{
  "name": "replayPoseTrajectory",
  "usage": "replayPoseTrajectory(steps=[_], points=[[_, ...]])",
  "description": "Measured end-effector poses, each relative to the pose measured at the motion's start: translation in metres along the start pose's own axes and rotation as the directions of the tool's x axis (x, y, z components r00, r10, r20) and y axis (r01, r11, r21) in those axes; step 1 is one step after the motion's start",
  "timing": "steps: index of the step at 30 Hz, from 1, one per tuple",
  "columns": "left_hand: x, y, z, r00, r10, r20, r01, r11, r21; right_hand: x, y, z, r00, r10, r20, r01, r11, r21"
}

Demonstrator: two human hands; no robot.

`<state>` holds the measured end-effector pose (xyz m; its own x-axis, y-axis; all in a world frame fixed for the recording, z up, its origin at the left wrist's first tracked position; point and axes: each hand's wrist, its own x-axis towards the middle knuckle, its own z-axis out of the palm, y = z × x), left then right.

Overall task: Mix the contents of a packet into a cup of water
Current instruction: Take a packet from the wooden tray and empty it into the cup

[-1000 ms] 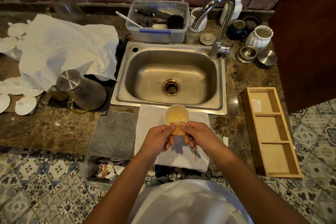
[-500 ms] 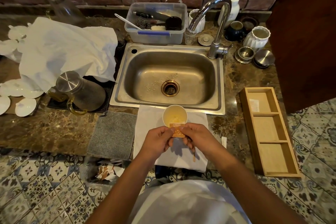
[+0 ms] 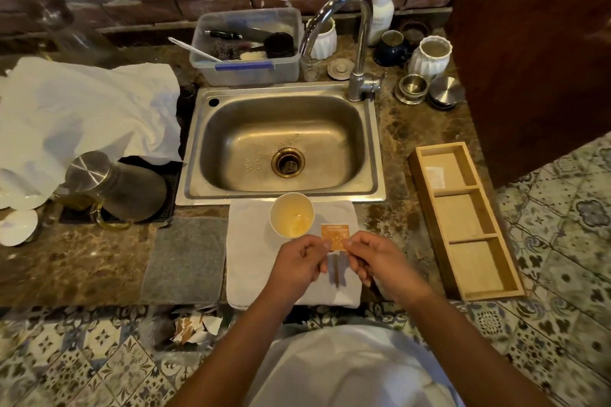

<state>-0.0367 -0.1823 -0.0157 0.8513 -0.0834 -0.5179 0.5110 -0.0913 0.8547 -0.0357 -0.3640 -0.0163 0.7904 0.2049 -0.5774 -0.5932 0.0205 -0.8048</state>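
Orange packet (image 3: 335, 236): pale print, too blurred to read. Pinched at lower edge by left hand (image 3: 299, 263) + right hand (image 3: 375, 261), just right of white cup (image 3: 291, 215); liquid approx. yellowish.

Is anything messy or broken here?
Yes. Torn orange-and-white paper scraps lie on the patterned floor below the counter edge, and a crumpled white cloth is heaped left of the steel sink. Nothing looks spilled.

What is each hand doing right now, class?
Left hand: closed, pinching the orange packet by its left edge.
Right hand: closed, pinching the same packet by its right edge.
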Motion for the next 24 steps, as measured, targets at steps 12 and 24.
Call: replayPoseTrajectory(steps=[12,24], points=[[0.048,-0.039,0.092,0.991,-0.098,0.094,0.043,0.884,0.466,-0.009,0.062,-0.076,0.926,0.115,-0.360,-0.212,0.947,-0.243],[0.057,-0.067,0.130,0.993,-0.120,0.010,0.076,0.687,0.723,-0.001,0.093,-0.100,0.886,0.111,-0.451,-0.351,0.796,-0.494]])
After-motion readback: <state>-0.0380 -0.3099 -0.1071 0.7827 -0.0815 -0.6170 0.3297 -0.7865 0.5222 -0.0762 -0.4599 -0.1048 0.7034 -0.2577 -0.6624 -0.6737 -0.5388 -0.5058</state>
